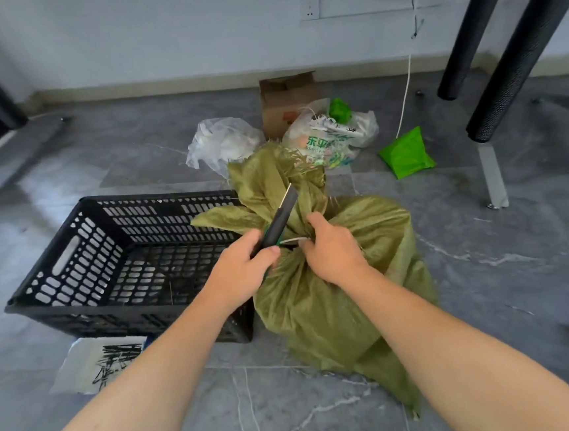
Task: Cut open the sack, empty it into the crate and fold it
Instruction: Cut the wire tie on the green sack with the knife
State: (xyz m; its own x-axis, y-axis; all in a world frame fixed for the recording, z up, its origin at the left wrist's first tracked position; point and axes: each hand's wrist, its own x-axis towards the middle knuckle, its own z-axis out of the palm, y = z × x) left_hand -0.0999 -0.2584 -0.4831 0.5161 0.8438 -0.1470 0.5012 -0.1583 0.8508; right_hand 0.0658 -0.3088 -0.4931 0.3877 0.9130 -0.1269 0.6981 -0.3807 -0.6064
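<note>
Forearms come in from the bottom edge, both reaching to the tied neck of the sack (338, 300). Left grip (246, 263) is curled round the dark handle of a utility knife (278, 221), blade out, pointing up and away over the neck. Right grip (330, 245) is closed on the bunched neck, fingers right at the white tie (294, 240). Sack sits full on the floor (488, 283), just beside the right end of the black crate (55, 249). My read: the step is cutting the tie, sack not open yet. To do it well: slip the edge under the tie loop and cut away from the right fingers, which are very close. Keep the neck taut and upright so nothing spills early. Cut only the tie, so the fabric stays whole for folding.
</note>
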